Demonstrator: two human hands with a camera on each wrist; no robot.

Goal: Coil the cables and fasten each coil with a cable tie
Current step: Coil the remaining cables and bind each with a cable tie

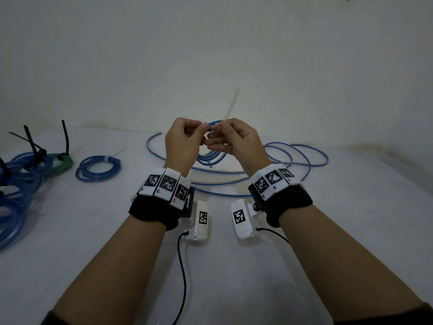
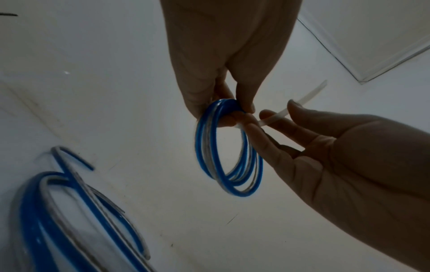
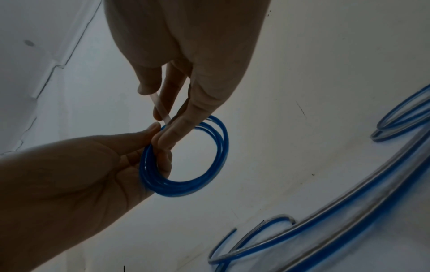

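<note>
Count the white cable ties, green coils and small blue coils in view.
White cable ties: 2
Green coils: 1
Small blue coils: 2, one on the table, one held
Total: 5

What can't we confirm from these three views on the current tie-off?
- Whether the white cable tie is threaded through its head: fingertips cover that spot on the small blue coil in all views.
- Head view: right hand and left hand hide most of the coil.
- Blue and green bundles at far left: cut off by the frame edge, count unclear.
</note>
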